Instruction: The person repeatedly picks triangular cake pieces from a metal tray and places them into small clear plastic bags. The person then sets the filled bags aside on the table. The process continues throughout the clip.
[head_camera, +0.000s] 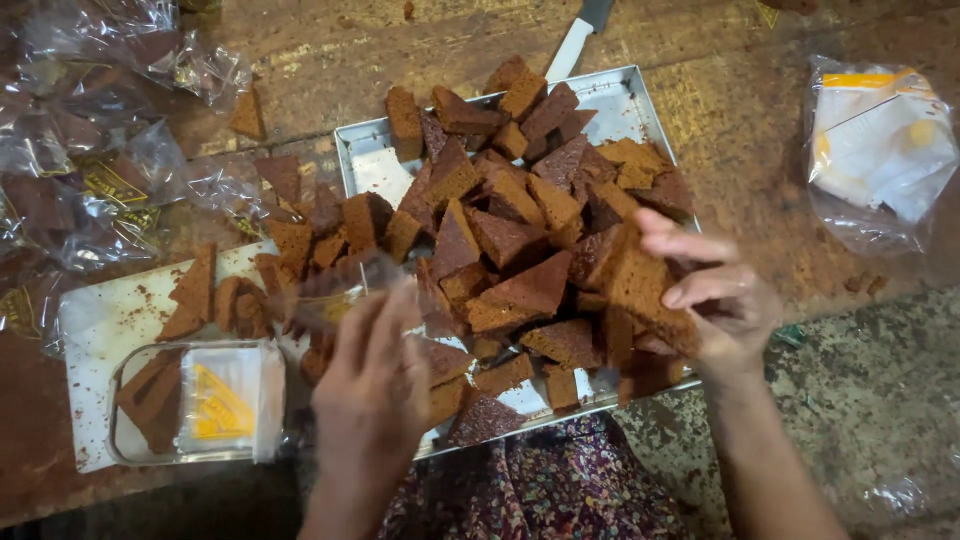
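Down at the bottom of the frame, the left hand is blurred, its grip pinching a clear plastic bag just left of the metal tray. Lower left, a filled pack lies on the white board. At centre right, the right hand has its grip pressed onto a brown cake slice at the heap's right edge. My judgement: it pays to support that slice from beneath and keep the bag mouth wide, because it looks crumbly. The slice is a dark brown wedge, porous and matte. Further up, the heap of cake pieces fills the tray, and a knife pokes out at the top of the table.
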